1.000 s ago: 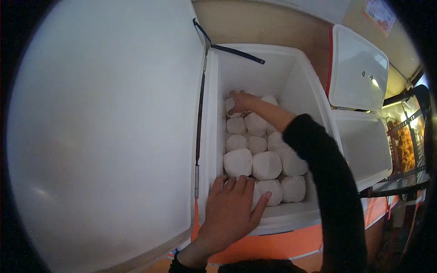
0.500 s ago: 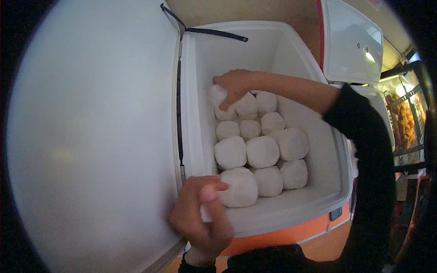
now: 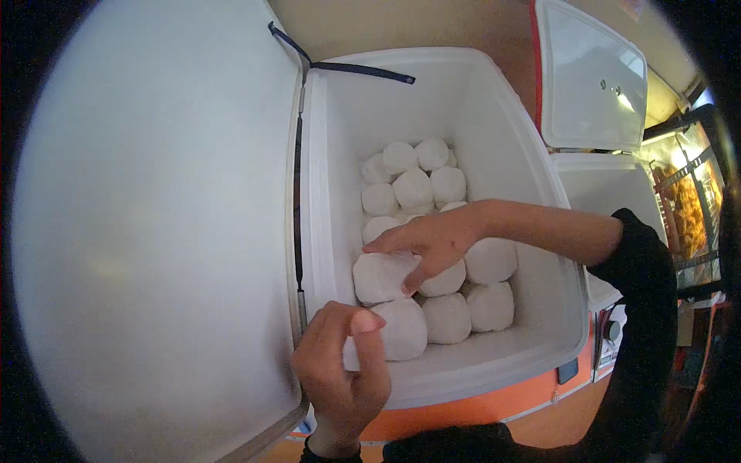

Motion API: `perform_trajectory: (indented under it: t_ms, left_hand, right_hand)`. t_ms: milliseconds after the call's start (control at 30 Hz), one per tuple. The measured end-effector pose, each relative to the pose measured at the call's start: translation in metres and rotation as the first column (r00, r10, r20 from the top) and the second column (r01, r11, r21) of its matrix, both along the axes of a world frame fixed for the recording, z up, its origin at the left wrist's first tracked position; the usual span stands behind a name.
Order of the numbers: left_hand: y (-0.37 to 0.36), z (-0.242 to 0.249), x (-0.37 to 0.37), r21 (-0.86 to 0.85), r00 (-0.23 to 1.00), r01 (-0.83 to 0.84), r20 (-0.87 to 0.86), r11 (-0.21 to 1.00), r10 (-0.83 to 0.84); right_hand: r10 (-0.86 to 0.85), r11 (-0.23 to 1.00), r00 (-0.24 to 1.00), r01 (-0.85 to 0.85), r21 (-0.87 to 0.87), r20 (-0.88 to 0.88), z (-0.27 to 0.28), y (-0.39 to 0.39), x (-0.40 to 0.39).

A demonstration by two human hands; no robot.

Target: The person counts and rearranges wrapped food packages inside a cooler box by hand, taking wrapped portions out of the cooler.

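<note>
Inside a white cooler box (image 3: 532, 351) lie several white rounded bundles (image 3: 491, 306), packed side by side in rows. My right hand (image 3: 441, 241) reaches in from the right, its thumb and fingers spread around a white bundle (image 3: 382, 278) near the left wall. At the cooler's near left corner is my left hand (image 3: 343, 359), with its fingers curled and thumb on top, beside another bundle (image 3: 403, 329). What the left hand's fingers hold, if anything, is hidden.
The open white lid (image 3: 162, 231) fills the left side. A dark strap (image 3: 363, 70) hangs at the back left corner. A second open cooler (image 3: 610, 181) with a raised lid (image 3: 593, 77) stands at the right, near a lit display case (image 3: 687, 208).
My right hand has moved nearer, from the rear left bundles to a larger one by the left wall. Rear bundles it covered now show. My left hand has hardly moved.
</note>
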State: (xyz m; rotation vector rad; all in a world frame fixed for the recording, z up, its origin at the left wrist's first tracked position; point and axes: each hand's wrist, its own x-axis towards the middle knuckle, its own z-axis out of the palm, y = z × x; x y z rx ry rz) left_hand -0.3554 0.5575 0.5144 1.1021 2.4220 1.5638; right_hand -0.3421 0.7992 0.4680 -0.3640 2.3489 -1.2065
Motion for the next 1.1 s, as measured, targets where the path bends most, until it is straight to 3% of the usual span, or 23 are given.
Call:
perform_trajectory:
  t_ms: [33, 67, 133, 167, 200, 233, 367, 433, 567, 700, 767, 833, 900, 967, 1067, 1100]
  left_hand:
    - [0.001, -0.001, 0.001, -0.052, 0.999, 0.032, 0.008, 0.998, -0.032]
    - [0.003, -0.003, 0.001, -0.105, 0.998, 0.068, 0.017, 0.992, -0.067]
    - [0.004, -0.004, 0.001, -0.145, 0.997, 0.072, 0.006, 0.987, -0.072]
    - [0.005, -0.004, 0.001, -0.186, 0.997, 0.072, -0.008, 0.98, -0.075]
    - [0.005, -0.004, 0.001, -0.185, 0.996, 0.08, -0.012, 0.979, -0.084]
    - [0.005, -0.004, 0.001, -0.198, 0.995, 0.082, -0.037, 0.977, -0.091]
    - [0.008, -0.001, 0.001, -0.282, 0.992, 0.061, -0.091, 0.957, -0.09]
    - [0.007, -0.002, -0.002, -0.266, 0.993, 0.072, -0.066, 0.961, -0.093]
    - [0.008, 0.0, -0.003, -0.249, 0.997, 0.069, -0.007, 0.966, -0.073]
    - [0.009, -0.005, -0.002, -0.218, 0.998, 0.052, -0.012, 0.975, -0.056]
    - [0.009, -0.004, 0.0, -0.204, 0.999, 0.052, 0.02, 0.978, -0.049]
    - [0.009, -0.004, -0.001, -0.185, 0.999, 0.032, 0.043, 0.982, -0.025]
    - [0.009, -0.004, 0.0, -0.132, 0.999, 0.036, 0.038, 0.991, -0.031]
    - [0.009, -0.006, -0.001, -0.151, 0.999, 0.039, 0.016, 0.988, -0.037]
    - [0.01, -0.006, 0.002, -0.183, 0.999, 0.037, -0.018, 0.982, -0.041]
    - [0.01, -0.005, 0.003, -0.191, 0.999, 0.026, -0.033, 0.981, -0.032]
  right_hand:
    - [-0.063, 0.99, 0.988, 0.079, -0.114, 0.142, -0.014, 0.004, -0.004]
    - [0.053, 0.998, 0.989, -0.049, -0.037, 0.136, -0.037, 0.022, -0.026]
    - [-0.105, 0.994, 0.94, 0.101, 0.027, 0.324, -0.036, 0.059, -0.067]
    - [-0.349, 0.929, 0.798, 0.365, 0.067, 0.491, -0.019, 0.07, -0.079]
    - [-0.43, 0.883, 0.823, 0.296, 0.365, 0.372, -0.03, 0.087, -0.102]
    - [-0.469, 0.739, 0.852, 0.234, 0.632, 0.232, -0.053, 0.099, -0.121]
    - [-0.638, 0.59, 0.767, 0.438, 0.679, 0.06, -0.125, 0.109, -0.14]
    - [-0.672, 0.345, 0.723, 0.494, 0.798, -0.157, -0.167, 0.102, -0.139]
    - [-0.582, 0.357, 0.755, 0.572, 0.738, -0.303, -0.177, 0.12, -0.137]
    - [-0.5, 0.473, 0.814, 0.542, 0.694, -0.295, -0.09, 0.123, -0.114]
    - [-0.501, 0.839, 0.851, 0.434, 0.328, 0.156, -0.021, 0.11, -0.089]
    - [-0.44, 0.879, 0.887, 0.393, 0.269, 0.14, 0.006, 0.096, -0.048]
    - [-0.239, 0.885, 0.956, 0.286, 0.367, -0.168, 0.021, 0.081, 0.0]
    - [-0.329, 0.888, 0.941, 0.336, 0.314, -0.074, 0.049, 0.047, 0.051]
    - [-0.33, 0.897, 0.94, 0.341, 0.28, -0.087, 0.045, 0.024, 0.105]
    - [-0.23, 0.926, 0.973, 0.221, 0.306, -0.007, 0.047, 0.021, 0.116]
